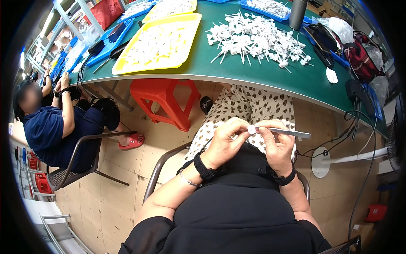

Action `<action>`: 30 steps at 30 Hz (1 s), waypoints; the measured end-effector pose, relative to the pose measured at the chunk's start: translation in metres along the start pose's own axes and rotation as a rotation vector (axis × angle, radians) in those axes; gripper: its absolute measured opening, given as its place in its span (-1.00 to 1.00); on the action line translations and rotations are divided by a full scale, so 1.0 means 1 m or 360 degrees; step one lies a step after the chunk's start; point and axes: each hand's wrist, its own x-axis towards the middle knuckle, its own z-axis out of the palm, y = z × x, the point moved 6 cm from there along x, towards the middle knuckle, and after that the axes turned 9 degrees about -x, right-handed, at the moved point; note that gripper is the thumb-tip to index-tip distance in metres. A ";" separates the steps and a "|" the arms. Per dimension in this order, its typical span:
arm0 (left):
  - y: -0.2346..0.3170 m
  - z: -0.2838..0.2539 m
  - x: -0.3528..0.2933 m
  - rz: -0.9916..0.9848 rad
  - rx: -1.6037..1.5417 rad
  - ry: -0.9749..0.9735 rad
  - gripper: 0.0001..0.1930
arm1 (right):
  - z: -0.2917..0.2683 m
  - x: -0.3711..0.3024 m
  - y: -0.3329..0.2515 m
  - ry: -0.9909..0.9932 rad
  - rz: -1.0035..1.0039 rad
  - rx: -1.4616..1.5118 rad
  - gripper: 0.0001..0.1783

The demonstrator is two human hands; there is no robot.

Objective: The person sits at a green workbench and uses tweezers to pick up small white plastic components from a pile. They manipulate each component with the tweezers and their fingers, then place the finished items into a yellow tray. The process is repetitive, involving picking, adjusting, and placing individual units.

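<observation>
Above my lap, my left hand (226, 144) pinches a small round white piece (251, 129) between thumb and fingertips. My right hand (279, 148) is closed around a slim, flat grey tool (294, 133), whose far end sticks out to the right. The tool's other end lies close to the white piece, and my fingers partly hide that spot, so I cannot tell if they touch. On the green table (228, 74) ahead lies a loose heap of white plastic parts (256, 38) with thin stems.
A yellow tray (192, 38) with small white parts sits left of the heap. A red stool (163, 95) stands below the table. Bags (363, 57), a dark cylinder (298, 15) and cables (357, 106) are at the right. Another person (48, 127) sits at the left.
</observation>
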 end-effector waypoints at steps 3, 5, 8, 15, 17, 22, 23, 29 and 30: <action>0.001 0.001 -0.001 -0.0046 -0.0043 0.0018 -0.92 | -0.001 0.001 -0.001 0.0006 0.0079 0.0177 -0.95; 0.001 0.001 -0.001 -0.0063 -0.0085 0.0033 -0.92 | -0.001 0.002 -0.002 0.0010 0.0106 0.0257 -0.94; -0.002 0.001 -0.003 -0.0074 -0.0145 0.0047 -0.91 | -0.001 0.001 -0.002 0.0005 0.0099 0.0239 -0.94; -0.005 0.001 -0.003 -0.0061 -0.0189 0.0037 -0.89 | 0.001 -0.001 -0.003 0.0018 0.0039 0.0202 -0.94; -0.005 0.001 -0.003 -0.0055 -0.0182 0.0033 -0.89 | 0.001 -0.002 -0.003 0.0028 0.0030 0.0180 -0.93; 0.002 0.001 -0.001 -0.0005 -0.0075 0.0023 -0.88 | 0.001 -0.002 -0.007 0.0020 -0.0118 -0.0067 -0.91; 0.002 0.001 -0.001 -0.0019 -0.0086 0.0036 -0.86 | 0.001 -0.002 -0.008 0.0013 -0.0120 -0.0078 -0.91; 0.000 0.001 -0.002 -0.0056 -0.0133 0.0075 -0.82 | 0.001 0.000 -0.010 0.0004 -0.0116 -0.0095 -0.90; 0.002 0.001 -0.001 -0.0050 -0.0123 0.0070 -0.82 | 0.001 -0.001 -0.011 0.0006 -0.0113 -0.0131 -0.90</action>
